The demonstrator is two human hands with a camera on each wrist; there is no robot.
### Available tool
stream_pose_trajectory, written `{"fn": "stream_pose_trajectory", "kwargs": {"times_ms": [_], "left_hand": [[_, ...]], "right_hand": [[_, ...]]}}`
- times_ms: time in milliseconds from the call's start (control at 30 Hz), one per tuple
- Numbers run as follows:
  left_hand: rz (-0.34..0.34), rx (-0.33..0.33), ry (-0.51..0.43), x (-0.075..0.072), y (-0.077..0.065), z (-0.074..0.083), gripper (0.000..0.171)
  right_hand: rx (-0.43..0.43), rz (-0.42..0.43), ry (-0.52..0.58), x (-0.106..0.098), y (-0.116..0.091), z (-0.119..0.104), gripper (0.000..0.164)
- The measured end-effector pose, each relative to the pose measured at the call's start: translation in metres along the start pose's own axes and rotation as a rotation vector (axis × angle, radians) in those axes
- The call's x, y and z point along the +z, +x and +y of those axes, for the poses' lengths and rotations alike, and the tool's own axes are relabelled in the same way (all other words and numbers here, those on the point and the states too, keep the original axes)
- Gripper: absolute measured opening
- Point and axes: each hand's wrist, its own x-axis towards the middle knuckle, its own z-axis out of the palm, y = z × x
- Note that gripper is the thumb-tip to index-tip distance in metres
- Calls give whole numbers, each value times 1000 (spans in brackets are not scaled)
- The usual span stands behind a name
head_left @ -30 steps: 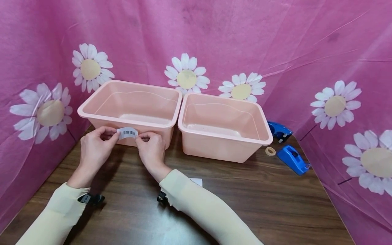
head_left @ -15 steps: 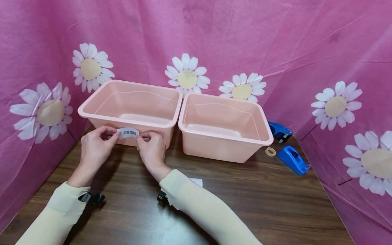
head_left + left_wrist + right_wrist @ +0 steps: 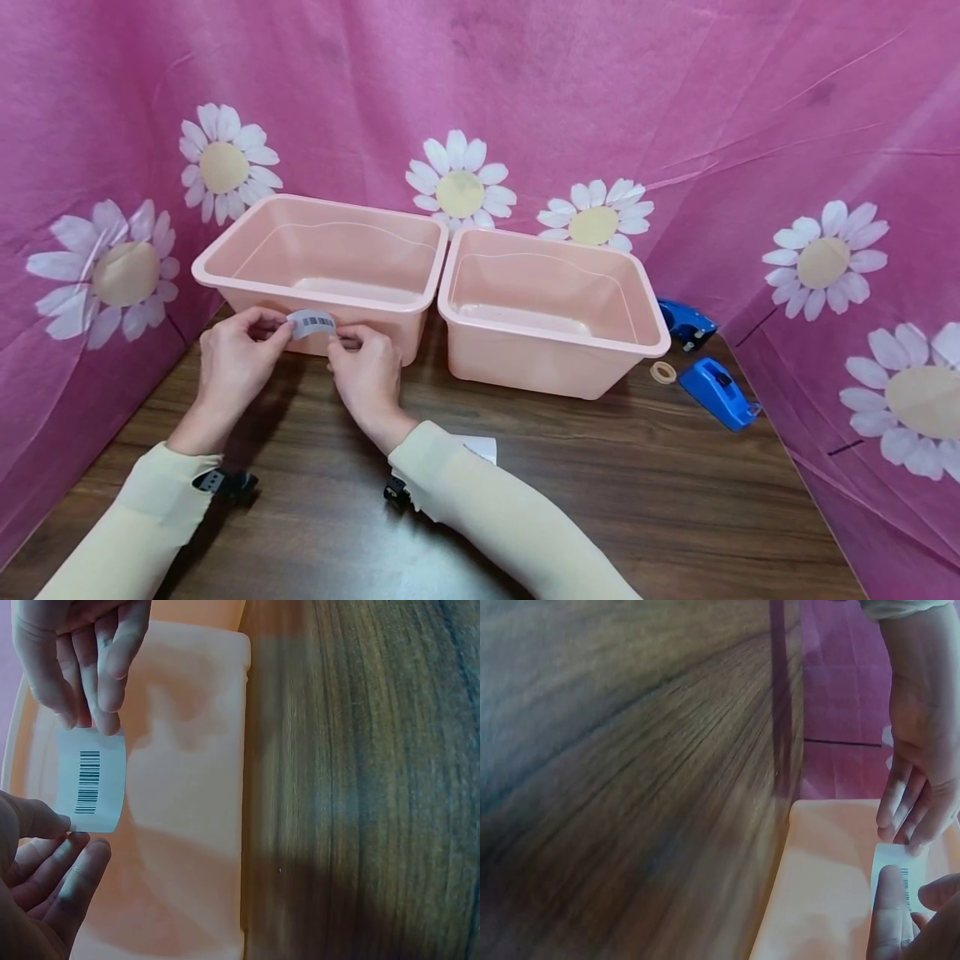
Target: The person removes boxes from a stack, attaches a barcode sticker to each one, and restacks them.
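White sticker, ends in the pinch of your left hand and right hand, by the left tub's near wall.

The head view is bright, with glare on the wooden table toward six o'clock; the wrist views are dimmer, the left showing soft shadows on the pink bin toward seven o'clock.

We count two pink bins toward the table's far edge, two blue objects and one tan ring near its far right corner, one partly hidden white paper well in from the edges, one barcode label, two hands, left and right, and six daisies on the cloth.
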Motion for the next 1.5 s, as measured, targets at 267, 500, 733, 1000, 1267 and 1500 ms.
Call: {"fn": "stream_pose_trajectory", "kwargs": {"times_ms": [267,500,733,1000,1267,1500], "left_hand": [[1,1,-6,0,2,0,20],[2,3,-7,0,2,0,20],[2,9,-4,0,3,-2,19],[1,-4,3,0,3,-5,20],[2,-18,21,1,7,-7,22],[13,-12,20,1,9,-7,18]], "right_hand": [[15,3,0,2,-3,-1,16],[14,1,4,0,-3,1,18],[-17,40,-67,-1,-4,6,21],[0,61,-87,0,-8,7,23],[-69,-20,-109,1,-10,6,11],[-121,-156,-137,1,-9,1,26]]}}
